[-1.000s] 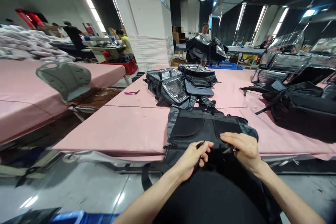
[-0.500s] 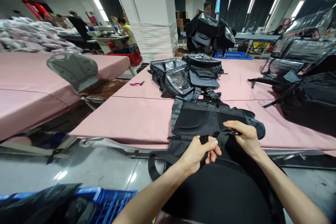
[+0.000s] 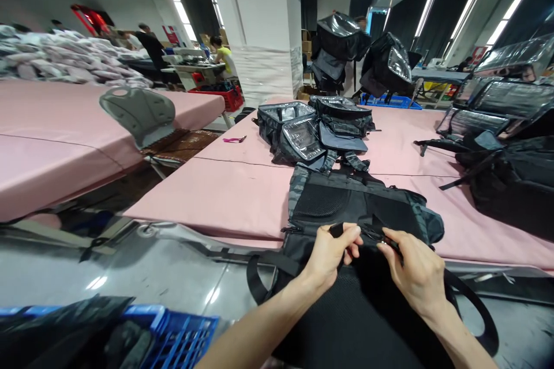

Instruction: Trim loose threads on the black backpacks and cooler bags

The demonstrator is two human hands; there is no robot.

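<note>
A black backpack lies in front of me, its mesh panel facing up and its far part on the pink table. My left hand is closed around a black webbing strap, whose end shows above the fingers. Just to the right, my right hand pinches a small dark piece with a shiny spot; its kind is hidden by the fingers. Both hands are close together over the middle of the pack. Black strap loops hang out at its sides.
Two open bags with silver lining stand farther back on the pink table. Pink-handled snips lie to their left. More bags are on the right. A blue crate sits low left. A person carries bags behind the table.
My right hand has moved down and turned, its fingertips now lower on the pack. The left hand keeps the strap. In the background, the carried bags have spread apart.
</note>
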